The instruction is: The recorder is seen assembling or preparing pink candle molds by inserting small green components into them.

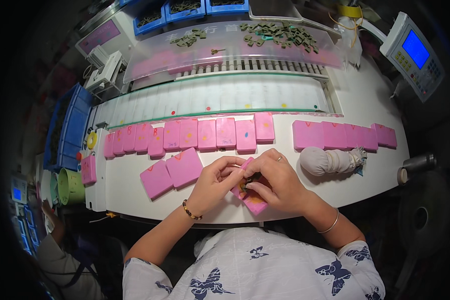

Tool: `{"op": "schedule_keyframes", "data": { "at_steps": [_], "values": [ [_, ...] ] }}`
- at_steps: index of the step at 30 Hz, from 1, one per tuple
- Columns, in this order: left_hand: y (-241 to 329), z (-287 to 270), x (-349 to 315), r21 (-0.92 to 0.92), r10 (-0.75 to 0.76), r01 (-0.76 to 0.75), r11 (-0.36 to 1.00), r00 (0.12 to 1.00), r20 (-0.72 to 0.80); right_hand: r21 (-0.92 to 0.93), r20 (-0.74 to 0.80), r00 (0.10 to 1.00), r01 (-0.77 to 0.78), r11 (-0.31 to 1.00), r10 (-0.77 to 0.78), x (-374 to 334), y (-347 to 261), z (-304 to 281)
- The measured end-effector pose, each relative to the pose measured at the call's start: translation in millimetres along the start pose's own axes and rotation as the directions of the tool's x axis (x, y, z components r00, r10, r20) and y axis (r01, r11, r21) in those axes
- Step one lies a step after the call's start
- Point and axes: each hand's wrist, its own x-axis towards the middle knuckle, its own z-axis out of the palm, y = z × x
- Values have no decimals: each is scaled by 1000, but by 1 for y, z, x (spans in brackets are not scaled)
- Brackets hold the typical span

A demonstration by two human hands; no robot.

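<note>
Near the front edge of the white table, a pink rubber-like mould block (256, 205) lies tilted between my hands, with orange-yellow stains on its face. My left hand (215, 181) is closed on its upper left side, thumb and fingertips pressed against it. My right hand (279, 182) bends over the same block, its fingers pinching at a small dark piece (247, 186). Fingers partly cover that piece, so its shape is unclear. Just left of my left hand lie two larger pink blocks (185, 167) with red marks.
A row of pink blocks (206, 134) stands before a glass-edged conveyor (185, 102). More pink blocks (309, 135) and a tied white cloth bundle (314, 161) are at right. Small dark-green pieces (285, 36) lie on a clear sheet. Blue bins (67, 130) and a display unit (415, 50) flank the table.
</note>
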Motion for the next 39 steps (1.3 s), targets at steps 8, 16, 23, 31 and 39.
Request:
{"op": "schedule_keyframes", "data": {
  "at_steps": [8, 16, 23, 31, 39],
  "values": [
    [-6, 1, 10, 78, 60, -57, 995, 998, -33, 31, 18, 999, 48, 998, -49, -2, 1, 1],
    [-4, 9, 23, -15, 9, -11, 1000, 995, -102, 9, -37, 997, 64, 998, -64, -4, 2, -3],
    [-4, 13, 29, 21, 34, -32, 999, 991, -127, 13, -66, 992, 107, 994, -106, -4, 6, -5],
    [-10, 17, 34, 201, 171, -139, 970, 974, -152, 90, -92, 996, -5, 996, 14, -7, 4, -3],
    [-7, 11, 31, 45, 31, -26, 999, 994, -109, -39, 41, 999, 12, 999, -10, 2, -3, -11]
  ]
}}
